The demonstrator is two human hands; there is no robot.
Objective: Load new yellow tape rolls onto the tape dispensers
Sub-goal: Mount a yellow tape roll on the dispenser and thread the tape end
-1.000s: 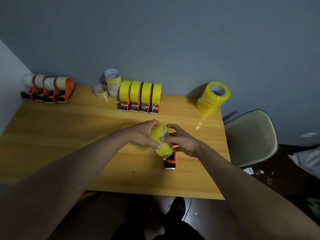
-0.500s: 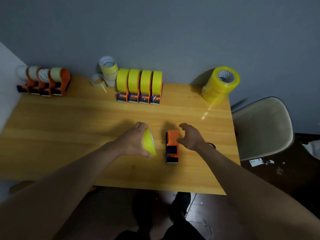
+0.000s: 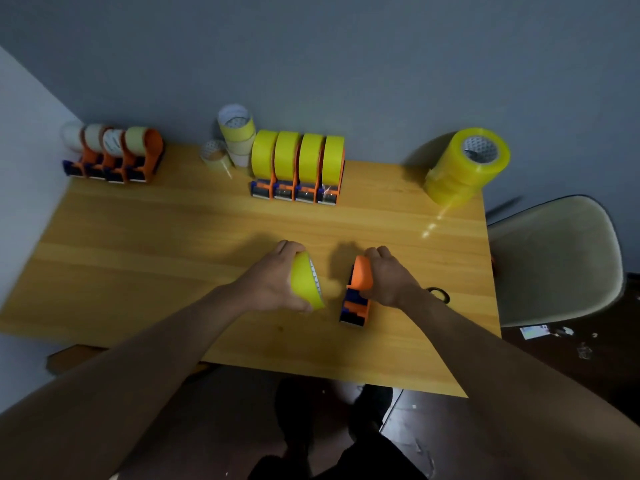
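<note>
While the left hand (image 3: 273, 282) curls round a yellow tape roll (image 3: 305, 280), holding it just above the wooden table (image 3: 138, 244) with its core facing right, the right hand (image 3: 389, 277) grips the orange hood of an empty tape dispenser (image 3: 356, 292) that stands on the table just beside the roll, the two apart by a narrow gap. Behind them, near the wall, a row of four loaded dispensers (image 3: 298, 168) carries full yellow rolls. To its left stands a small stack of pale, nearly spent rolls (image 3: 237, 138), with one more spent roll (image 3: 215, 155) lying by it. Four dispensers with worn rolls (image 3: 114, 155) sit at the far left corner. A stack of new yellow rolls (image 3: 465, 166) leans at the far right corner. A cream chair (image 3: 554, 258) stands beside the table's right edge.
</note>
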